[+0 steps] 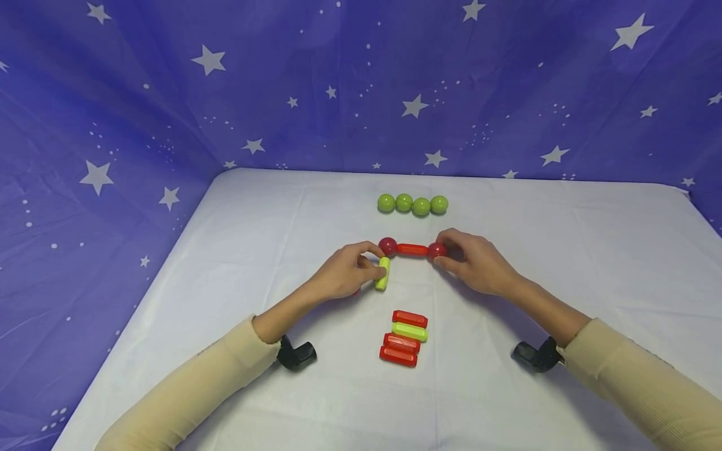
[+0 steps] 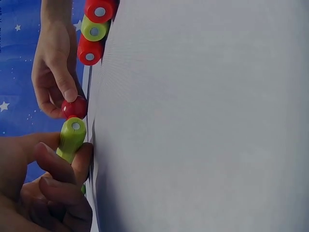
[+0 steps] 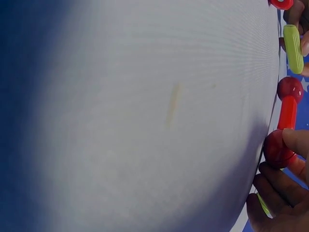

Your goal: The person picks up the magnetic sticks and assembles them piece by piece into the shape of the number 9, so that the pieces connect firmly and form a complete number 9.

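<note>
In the head view, my left hand [image 1: 348,269] pinches a yellow-green toy rod [image 1: 381,285] between thumb and fingers. A grey round disc shows on the end of this rod [image 2: 72,135] in the left wrist view. The rod's far end is close to a red ball [image 1: 387,246]; whether they touch, I cannot tell. A red rod [image 1: 412,250] joins that ball to a second red ball [image 1: 437,251], which my right hand [image 1: 476,260] holds between thumb and fingers. Part of another red piece [image 1: 356,292] shows under my left hand.
Several green balls [image 1: 413,203] sit in a row farther back on the white-covered table [image 1: 271,207]. Nearer me lies a stack of rods side by side, red [image 1: 399,357] and one yellow-green [image 1: 410,331]. A blue star-patterned cloth [image 1: 361,75] hangs behind.
</note>
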A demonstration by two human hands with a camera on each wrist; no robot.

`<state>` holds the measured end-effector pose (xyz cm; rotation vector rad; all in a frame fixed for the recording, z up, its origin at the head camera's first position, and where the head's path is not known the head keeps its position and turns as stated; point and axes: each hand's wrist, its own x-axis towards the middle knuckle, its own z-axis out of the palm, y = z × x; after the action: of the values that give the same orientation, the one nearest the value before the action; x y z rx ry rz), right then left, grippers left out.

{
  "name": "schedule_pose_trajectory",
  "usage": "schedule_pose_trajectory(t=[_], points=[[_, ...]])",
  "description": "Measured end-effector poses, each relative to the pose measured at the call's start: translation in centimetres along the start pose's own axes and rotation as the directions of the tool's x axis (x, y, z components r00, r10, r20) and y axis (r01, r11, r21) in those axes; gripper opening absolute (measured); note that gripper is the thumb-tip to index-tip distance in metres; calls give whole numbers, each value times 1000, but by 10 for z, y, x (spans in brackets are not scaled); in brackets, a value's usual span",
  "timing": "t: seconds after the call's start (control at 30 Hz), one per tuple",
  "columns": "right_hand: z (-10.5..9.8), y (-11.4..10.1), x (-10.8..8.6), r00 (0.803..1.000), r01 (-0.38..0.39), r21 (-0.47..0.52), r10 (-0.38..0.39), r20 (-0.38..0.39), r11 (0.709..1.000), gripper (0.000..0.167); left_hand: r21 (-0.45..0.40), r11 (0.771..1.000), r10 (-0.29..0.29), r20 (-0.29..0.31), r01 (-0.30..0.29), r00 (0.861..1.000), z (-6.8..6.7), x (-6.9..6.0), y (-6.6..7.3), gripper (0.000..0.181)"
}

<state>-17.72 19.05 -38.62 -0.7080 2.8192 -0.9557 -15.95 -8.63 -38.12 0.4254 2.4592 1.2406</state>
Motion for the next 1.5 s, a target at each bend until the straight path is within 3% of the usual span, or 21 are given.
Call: schedule_pose_trajectory(t=[0.33,0.9,1.5], points=[[-1,0,0,1000,11,4,-11,3,1000,28,-82,996,-42,-31,39,999,3,2,3,30],[0,0,-1,1000,25,4,-25,-1,1000,27,-89,990,-113,-64,107,992,4,3,3,32],[-1,-1,0,1000,15,-8,-15,-1,1000,27,2,995,-96,-75,97,993,4,4,2,34]])
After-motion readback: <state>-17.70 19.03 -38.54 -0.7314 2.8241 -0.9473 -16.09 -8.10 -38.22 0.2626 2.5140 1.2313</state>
